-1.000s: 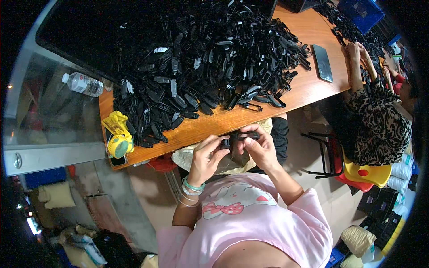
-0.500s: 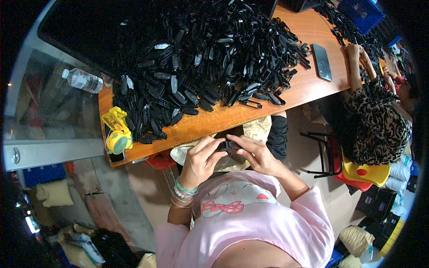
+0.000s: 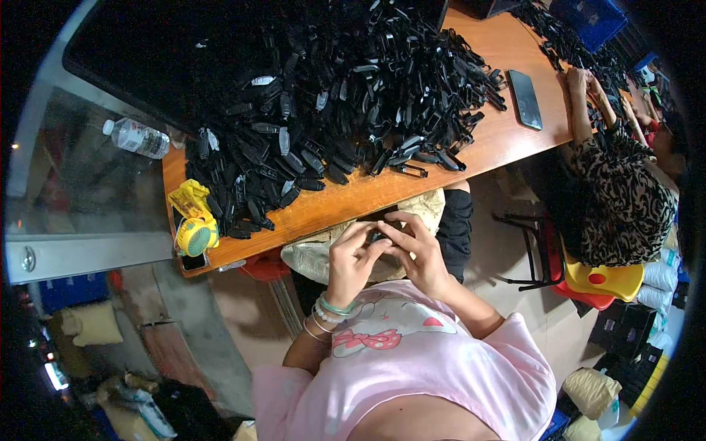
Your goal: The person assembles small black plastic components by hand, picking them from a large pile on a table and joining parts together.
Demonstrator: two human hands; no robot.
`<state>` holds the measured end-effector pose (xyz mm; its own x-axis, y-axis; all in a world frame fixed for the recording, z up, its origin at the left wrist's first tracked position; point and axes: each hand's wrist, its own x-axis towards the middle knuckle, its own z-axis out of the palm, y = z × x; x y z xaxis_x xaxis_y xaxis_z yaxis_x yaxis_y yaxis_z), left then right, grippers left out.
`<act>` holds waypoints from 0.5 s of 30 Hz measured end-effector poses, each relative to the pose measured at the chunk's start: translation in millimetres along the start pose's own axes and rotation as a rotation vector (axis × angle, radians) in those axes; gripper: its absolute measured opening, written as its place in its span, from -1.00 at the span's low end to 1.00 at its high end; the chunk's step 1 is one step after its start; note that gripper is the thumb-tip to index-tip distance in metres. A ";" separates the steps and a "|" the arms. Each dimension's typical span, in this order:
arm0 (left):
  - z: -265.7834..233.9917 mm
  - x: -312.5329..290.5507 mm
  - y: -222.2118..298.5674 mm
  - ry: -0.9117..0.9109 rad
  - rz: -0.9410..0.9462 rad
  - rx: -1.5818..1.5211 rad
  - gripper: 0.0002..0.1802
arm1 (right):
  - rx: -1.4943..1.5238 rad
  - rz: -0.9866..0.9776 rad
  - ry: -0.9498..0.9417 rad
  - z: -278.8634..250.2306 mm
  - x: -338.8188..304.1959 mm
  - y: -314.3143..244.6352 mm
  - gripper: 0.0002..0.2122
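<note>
Over my lap, just off the table's near edge, both hands meet around a small black plastic piece (image 3: 377, 237). My left hand (image 3: 349, 259) pinches it with thumb and fingers, while my right hand (image 3: 421, 253) closes on it from the other side. Fingers cover most of the piece, so its exact kind is hard to make out. Beyond the hands, a big heap of black plastic clip-like parts (image 3: 316, 110) covers much of the wooden table (image 3: 294, 220). Beneath my hands, a pale, crinkled bag (image 3: 305, 262) lies across my lap.
A yellow handheld fan (image 3: 196, 234) sits at the table's left corner, near a clear water bottle (image 3: 137, 138). Right of the heap lies a dark phone (image 3: 525, 100). Another person in a patterned top (image 3: 625, 195) works farther right, beside a yellow stool (image 3: 599, 283).
My hands have drawn closer together, and the fingers have curled in around the small black piece. Both wrists have turned slightly, and the left one has shifted right.
</note>
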<state>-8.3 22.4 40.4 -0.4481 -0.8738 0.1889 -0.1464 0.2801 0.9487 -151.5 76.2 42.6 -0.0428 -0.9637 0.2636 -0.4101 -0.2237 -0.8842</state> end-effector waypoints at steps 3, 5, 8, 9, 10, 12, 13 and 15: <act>-4.9 -8.8 -5.3 -0.039 -0.367 -0.485 -0.69 | 0.181 0.104 0.053 -0.7 -0.6 12.5 -0.70; -9.2 -8.6 -5.8 -0.083 -0.392 -0.541 -0.70 | 0.537 0.244 0.078 3.2 -2.4 18.2 -0.78; -8.7 -8.8 -10.1 -0.104 -0.431 -0.647 -0.71 | 0.319 0.129 0.128 6.6 0.5 22.0 -0.80; -10.1 -9.3 -15.6 -0.088 -0.404 -0.663 -0.71 | 0.356 0.161 0.140 9.6 4.8 19.4 -0.82; -10.4 -6.4 -19.6 -0.076 -0.376 -0.682 -0.71 | 0.455 0.203 0.145 15.0 7.0 23.4 -0.82; -12.5 4.3 -19.0 0.167 -0.560 -0.944 -0.66 | 0.299 0.163 0.056 14.1 19.7 25.6 -0.80; -19.8 7.1 -31.7 0.172 -0.551 -1.164 -0.62 | 0.088 0.147 0.109 12.1 27.2 26.9 -0.75; -43.2 15.1 -47.6 0.157 -0.429 -1.364 -0.55 | -0.401 -0.012 0.297 6.4 41.0 45.8 -0.74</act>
<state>30.0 -21.2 9.0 -0.4736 -0.8507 -0.2279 0.7407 -0.5247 0.4196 -166.2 25.5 10.5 -0.2698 -0.8652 0.4226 -0.7279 -0.1040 -0.6778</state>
